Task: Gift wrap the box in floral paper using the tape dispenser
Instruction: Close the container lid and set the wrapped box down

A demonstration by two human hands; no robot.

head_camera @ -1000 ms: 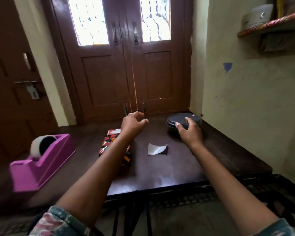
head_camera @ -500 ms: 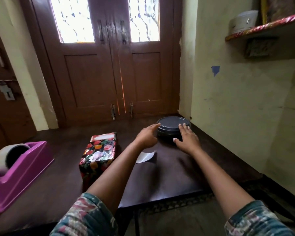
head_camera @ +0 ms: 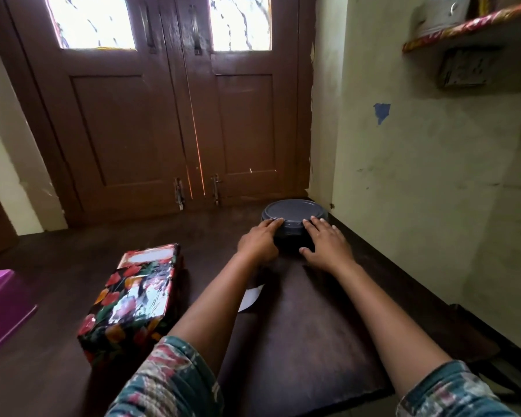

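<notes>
The box point(head_camera: 133, 299), wrapped in dark floral paper with a shiny taped top, lies on the dark table point(head_camera: 313, 341) at the left of my arms. A corner of the purple tape dispenser point(head_camera: 0, 308) shows at the left edge. At the table's far right corner stands a round dark container point(head_camera: 292, 212) with a lid. My left hand point(head_camera: 259, 242) grips its left side, fingers over the lid's rim. My right hand point(head_camera: 325, 242) grips its right side, fingers on the rim and thumb against the front wall.
A white paper scrap point(head_camera: 250, 297) lies on the table, partly hidden under my left forearm. Brown double doors point(head_camera: 175, 115) stand behind the table. A yellowish wall point(head_camera: 433, 176) runs along the right, with a shelf point(head_camera: 469, 28) high up.
My left hand moved right from above the box to the container's left side. My right hand settled on its right side. The view moved closer, pushing the dispenser toward the left edge.
</notes>
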